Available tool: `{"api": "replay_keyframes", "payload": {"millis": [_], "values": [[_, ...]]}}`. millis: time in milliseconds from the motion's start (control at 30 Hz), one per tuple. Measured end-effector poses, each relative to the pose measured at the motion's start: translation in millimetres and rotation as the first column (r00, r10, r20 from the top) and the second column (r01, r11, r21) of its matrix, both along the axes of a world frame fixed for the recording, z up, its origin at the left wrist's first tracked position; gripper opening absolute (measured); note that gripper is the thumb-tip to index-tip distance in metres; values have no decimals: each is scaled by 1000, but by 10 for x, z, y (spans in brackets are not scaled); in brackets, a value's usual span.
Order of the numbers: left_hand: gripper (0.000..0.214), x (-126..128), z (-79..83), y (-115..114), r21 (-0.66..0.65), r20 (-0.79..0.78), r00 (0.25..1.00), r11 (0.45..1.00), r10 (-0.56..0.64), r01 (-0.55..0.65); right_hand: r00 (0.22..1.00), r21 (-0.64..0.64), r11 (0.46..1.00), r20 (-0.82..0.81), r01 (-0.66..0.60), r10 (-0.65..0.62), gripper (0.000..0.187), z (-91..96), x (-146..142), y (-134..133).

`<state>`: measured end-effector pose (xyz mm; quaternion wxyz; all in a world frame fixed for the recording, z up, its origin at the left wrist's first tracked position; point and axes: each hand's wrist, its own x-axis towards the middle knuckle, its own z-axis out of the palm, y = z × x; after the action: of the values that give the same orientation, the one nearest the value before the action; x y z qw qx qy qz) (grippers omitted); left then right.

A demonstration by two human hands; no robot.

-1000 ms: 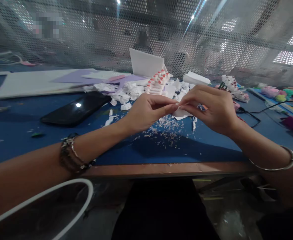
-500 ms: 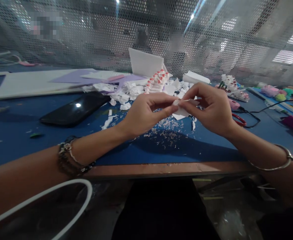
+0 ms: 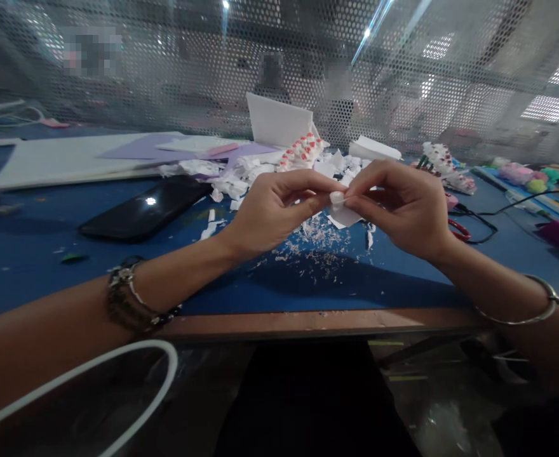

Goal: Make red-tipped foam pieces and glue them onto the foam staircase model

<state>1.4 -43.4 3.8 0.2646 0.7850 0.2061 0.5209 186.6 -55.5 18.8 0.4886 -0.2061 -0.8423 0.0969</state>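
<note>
left hand (image 3: 270,212) and right hand (image 3: 406,206) meet at the fingertips, each drawn into a narrow pinch of thumb and forefinger on one small white piece (image 3: 337,198), which sits between them above the blue worktop (image 3: 270,295). fine white shreds (image 3: 324,244) lie scattered below the hands. farther back, crumpled white paper (image 3: 232,184) is heaped near some red-tipped white pieces (image 3: 303,151). a glossy black slab (image 3: 141,212) lies flat, left of the left hand. a silver bangle (image 3: 554,299) circles the right wrist.

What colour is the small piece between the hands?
The small piece is white, best seen in the head view.
</note>
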Motion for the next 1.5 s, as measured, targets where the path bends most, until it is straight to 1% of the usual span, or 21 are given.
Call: {"api": "replay_keyframes", "payload": {"millis": [100, 200, 333, 400, 533, 600, 667, 733, 767, 833, 900, 967, 1067, 1133, 1200, 1267, 1367, 1400, 1500], "values": [[12, 2, -21, 30, -2, 51, 998, 999, -32, 32, 1000, 17, 1000, 18, -1, 0, 8, -18, -5, -9], [18, 7, -32, 41, 18, 70, 997, 999, -29, 28, 999, 35, 999, 45, 23, -25, 9, -37, -8, -10], [9, 22, -23, -7, 79, 49, 998, 996, 40, -44, 998, 60, 996, 28, 59, -61, 9, -55, -15, 6], [10, 29, -17, -39, 111, 31, 997, 991, 72, -75, 998, 75, 995, -3, 69, -69, 9, -58, -15, 17], [16, 26, -16, -66, 202, 14, 999, 978, 52, -54, 996, 92, 992, -30, 89, -86, 13, -61, -9, 32], [15, 20, -19, -63, 223, -16, 998, 973, 68, -63, 996, 73, 994, -28, 86, -84, 13, -63, -8, 35], [13, 15, -18, -59, 248, -39, 994, 965, 100, -87, 998, 26, 998, -24, 60, -60, 14, -67, -8, 37], [13, 15, -11, -56, 264, -47, 994, 961, 102, -87, 1000, -28, 999, -18, 24, -24, 13, -67, -8, 39], [13, 16, -5, -56, 253, -54, 994, 964, 99, -83, 1000, -41, 999, -17, 11, -12, 13, -64, -7, 40], [15, 22, 9, -57, 184, -60, 994, 980, 93, -81, 1000, -25, 1000, -9, 1, -1, 13, -51, -1, 38], [16, 30, 24, -58, 103, -62, 994, 991, 94, -87, 1000, 26, 1000, 14, -4, 3, 17, -28, 10, 30], [17, 37, 35, -59, 50, -72, 992, 994, 99, -96, 997, 97, 995, 72, 2, -9, 17, 4, 24, 16], [19, 44, 34, -50, -3, -84, 991, 995, 100, -100, 974, 216, 973, 188, 83, -125, 11, 55, 52, -12], [19, 43, 23, -33, -26, -63, 995, 996, 81, -83, 950, 278, 951, 239, 132, -202, 12, 87, 74, -26], [20, 39, 7, -12, -49, -44, 997, 996, 70, -72, 937, 313, 939, 264, 143, -230, 14, 112, 97, -31], [19, 35, -7, 3, -75, -34, 997, 995, 66, -69, 935, 344, 932, 280, 112, -216, 16, 125, 116, -24], [20, 35, -14, 3, -109, -27, 998, 992, 58, -61, 939, 358, 933, 301, 50, -165, 17, 115, 120, -4], [21, 37, -12, -2, -115, -29, 998, 992, 57, -60, 943, 353, 934, 293, 47, -159, 18, 105, 113, 2], [19, 43, -4, -13, -115, -28, 997, 991, 67, -70, 948, 324, 940, 252, 109, -196, 18, 80, 83, 2]]}}
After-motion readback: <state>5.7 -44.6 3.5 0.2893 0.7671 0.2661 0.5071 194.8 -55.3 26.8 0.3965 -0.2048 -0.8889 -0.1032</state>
